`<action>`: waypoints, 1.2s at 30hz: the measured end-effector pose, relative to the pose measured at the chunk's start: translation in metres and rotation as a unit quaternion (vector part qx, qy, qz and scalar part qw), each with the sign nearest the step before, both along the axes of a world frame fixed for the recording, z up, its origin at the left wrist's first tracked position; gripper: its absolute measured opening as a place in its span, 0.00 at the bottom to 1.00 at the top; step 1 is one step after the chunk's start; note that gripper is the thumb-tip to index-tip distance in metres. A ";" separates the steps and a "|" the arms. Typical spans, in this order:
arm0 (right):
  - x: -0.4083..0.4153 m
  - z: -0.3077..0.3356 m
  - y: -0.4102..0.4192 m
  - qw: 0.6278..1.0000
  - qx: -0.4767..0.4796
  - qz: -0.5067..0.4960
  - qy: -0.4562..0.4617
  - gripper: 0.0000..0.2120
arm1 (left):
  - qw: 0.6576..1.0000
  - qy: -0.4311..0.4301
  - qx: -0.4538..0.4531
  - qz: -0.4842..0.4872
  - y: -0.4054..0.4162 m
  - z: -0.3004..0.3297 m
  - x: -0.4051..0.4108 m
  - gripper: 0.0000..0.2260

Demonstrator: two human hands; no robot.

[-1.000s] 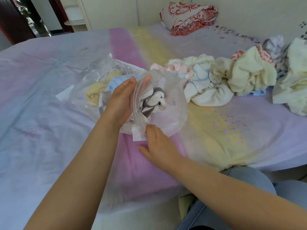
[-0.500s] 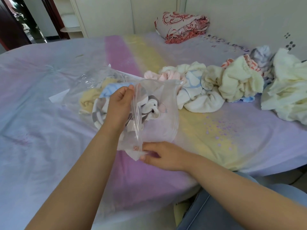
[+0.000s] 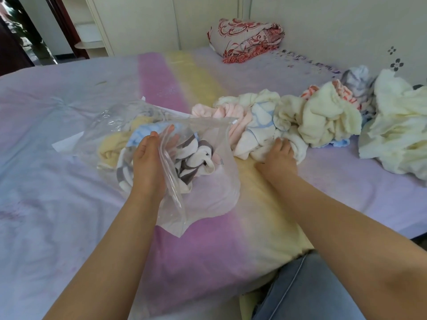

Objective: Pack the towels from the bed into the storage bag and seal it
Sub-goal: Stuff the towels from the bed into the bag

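Pastel-striped bed [image 3: 69, 139]: one hand props the bag open while the other goes for the next towel.

Left hand [image 3: 149, 167] sits in the mouth of the clear storage bag [image 3: 208, 192], fingers straight and relaxed, apparently to keep the zip edge spread; a yellow, a blue and a grey-striped towel [image 3: 194, 158] already lie inside. Right hand [image 3: 278, 155] reaches into the nearest of the loose towels [image 3: 265, 130] just beside the bag, fingers curling into the cloth. More towels are heaped further right, so sealing looks some way off.
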State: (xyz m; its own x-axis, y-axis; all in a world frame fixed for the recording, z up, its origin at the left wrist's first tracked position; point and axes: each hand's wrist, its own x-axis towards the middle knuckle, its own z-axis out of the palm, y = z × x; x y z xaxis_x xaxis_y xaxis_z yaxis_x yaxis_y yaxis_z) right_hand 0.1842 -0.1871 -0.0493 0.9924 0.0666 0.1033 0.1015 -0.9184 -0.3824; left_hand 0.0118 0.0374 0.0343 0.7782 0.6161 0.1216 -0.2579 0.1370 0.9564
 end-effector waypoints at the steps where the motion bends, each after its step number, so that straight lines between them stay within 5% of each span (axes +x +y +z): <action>1: -0.003 -0.006 -0.005 0.999 0.013 -0.005 -0.028 0.37 | 1.000 0.005 0.010 0.001 -0.001 0.000 0.000 0.17; 4: -0.009 -0.010 -0.020 0.995 0.008 -0.033 -0.089 0.18 | 1.000 0.008 0.022 -0.002 -0.005 0.000 -0.002 0.17; 7: -0.011 -0.003 -0.033 0.996 -0.005 -0.014 -0.086 0.13 | 0.999 0.022 0.044 0.001 -0.007 0.002 -0.003 0.17; 11: -0.016 0.021 -0.041 0.981 0.138 0.019 -0.135 0.12 | 0.997 0.026 0.069 0.005 -0.012 0.004 -0.004 0.16; 15: -0.015 0.051 -0.043 0.985 0.134 0.104 0.026 0.15 | 0.995 0.035 0.090 0.007 -0.017 0.004 -0.003 0.15; 17: -0.006 0.060 -0.046 0.981 0.169 0.042 -0.087 0.11 | 0.995 0.035 0.094 -0.001 -0.017 0.003 -0.002 0.15; 19: 0.011 0.066 -0.056 0.961 0.181 -0.027 -0.208 0.23 | 0.994 0.035 0.102 -0.008 -0.017 0.001 0.000 0.16; 22: 0.032 0.069 -0.071 0.986 0.112 -0.055 -0.112 0.37 | 0.993 0.044 0.111 -0.011 -0.017 0.000 0.003 0.16; 25: 0.033 0.055 -0.076 0.998 0.037 -0.043 -0.004 0.26 | 0.992 0.045 0.115 -0.020 -0.018 -0.003 0.005 0.16; 28: 0.011 0.051 -0.069 0.994 0.051 -0.022 -0.097 0.16 | 0.991 0.052 0.121 -0.027 -0.017 -0.005 0.004 0.18; 32: -0.033 0.085 -0.055 0.926 0.247 0.020 -0.286 0.15 | 0.990 0.059 0.126 -0.024 -0.018 -0.004 0.002 0.19; 34: -0.066 0.111 -0.043 0.890 0.374 0.075 -0.249 0.13 | 0.990 0.061 0.129 -0.020 -0.019 -0.003 0.002 0.19; 36: -0.104 0.127 -0.028 0.882 0.392 0.127 -0.229 0.11 | 0.991 0.060 0.123 -0.016 -0.020 -0.002 0.001 0.17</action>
State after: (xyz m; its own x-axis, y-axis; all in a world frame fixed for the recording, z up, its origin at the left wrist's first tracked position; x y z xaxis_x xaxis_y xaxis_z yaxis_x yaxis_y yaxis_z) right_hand 0.0798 -0.2155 0.0777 0.7984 0.0111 0.6020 0.5742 -0.3146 -0.7558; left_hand 0.0128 0.0174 0.0324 0.8152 0.5535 0.1707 -0.1404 -0.0971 0.9853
